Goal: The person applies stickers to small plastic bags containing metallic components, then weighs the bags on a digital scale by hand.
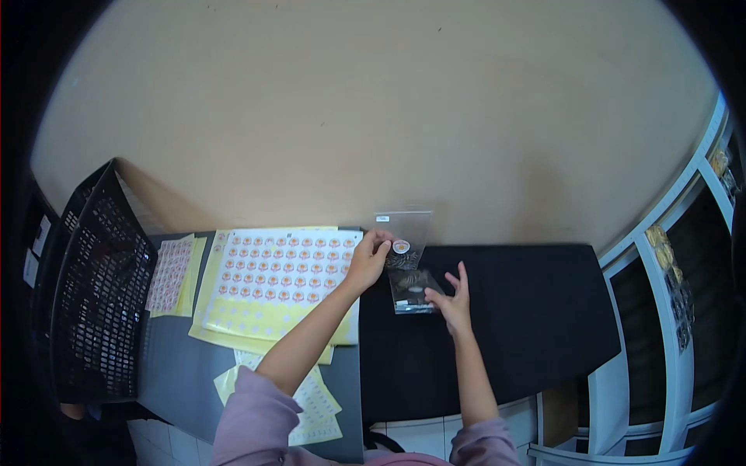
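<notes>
My left hand [370, 261] is closed on the side of a clear plastic bag [412, 229] with a white label near its top corner. A round sticker [401, 246] is on the bag, above small dark contents that I cannot make out. Just below lies a second clear bag [412, 285], also with dark contents, its lower edge shiny. Over that bag's right side is my right hand [454, 303], fingers apart, the thumb at or against the plastic.
Sticker sheets [284, 268] on yellow backing lie on the grey table [179, 365], left of the black cloth surface [528, 326]. A black plastic basket [105, 295] stands far left. At right is a pale rack [676, 365] with packaged items [664, 252].
</notes>
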A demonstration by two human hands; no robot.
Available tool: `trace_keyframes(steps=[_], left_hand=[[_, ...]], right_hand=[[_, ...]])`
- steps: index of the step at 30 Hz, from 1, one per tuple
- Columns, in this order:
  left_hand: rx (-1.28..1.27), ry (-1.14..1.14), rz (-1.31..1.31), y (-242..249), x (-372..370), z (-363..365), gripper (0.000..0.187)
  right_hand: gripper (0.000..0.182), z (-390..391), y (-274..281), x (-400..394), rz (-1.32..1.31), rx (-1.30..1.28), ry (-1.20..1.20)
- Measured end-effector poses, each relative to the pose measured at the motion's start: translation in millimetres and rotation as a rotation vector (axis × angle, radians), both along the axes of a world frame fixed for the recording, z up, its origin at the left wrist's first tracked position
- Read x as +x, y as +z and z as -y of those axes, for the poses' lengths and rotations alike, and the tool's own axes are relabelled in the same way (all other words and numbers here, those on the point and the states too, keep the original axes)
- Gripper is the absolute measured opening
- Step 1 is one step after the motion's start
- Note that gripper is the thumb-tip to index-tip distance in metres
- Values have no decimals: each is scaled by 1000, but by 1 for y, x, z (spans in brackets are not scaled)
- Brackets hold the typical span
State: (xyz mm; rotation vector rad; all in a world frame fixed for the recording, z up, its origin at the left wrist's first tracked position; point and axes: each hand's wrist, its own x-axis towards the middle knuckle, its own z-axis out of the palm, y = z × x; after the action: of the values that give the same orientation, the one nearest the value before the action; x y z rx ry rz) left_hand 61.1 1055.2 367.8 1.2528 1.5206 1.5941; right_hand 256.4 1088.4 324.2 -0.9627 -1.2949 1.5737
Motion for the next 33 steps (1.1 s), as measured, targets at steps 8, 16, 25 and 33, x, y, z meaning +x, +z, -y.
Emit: trace_keyframes(steps=[8, 16, 25, 33], left_hand=[[-215, 12, 17, -48, -18, -57, 22], [-170, 16, 172, -58, -27, -59, 34], [-235, 77, 137, -44, -30, -65, 30], [-266, 96, 252, -37, -36, -62, 31]], right_hand=[[45, -28, 13, -18, -219, -125, 77], [55, -67, 2, -12, -19, 64, 280], [14, -82, -21, -49, -23, 128, 122], [14, -84, -27, -69, -134, 103, 66]])
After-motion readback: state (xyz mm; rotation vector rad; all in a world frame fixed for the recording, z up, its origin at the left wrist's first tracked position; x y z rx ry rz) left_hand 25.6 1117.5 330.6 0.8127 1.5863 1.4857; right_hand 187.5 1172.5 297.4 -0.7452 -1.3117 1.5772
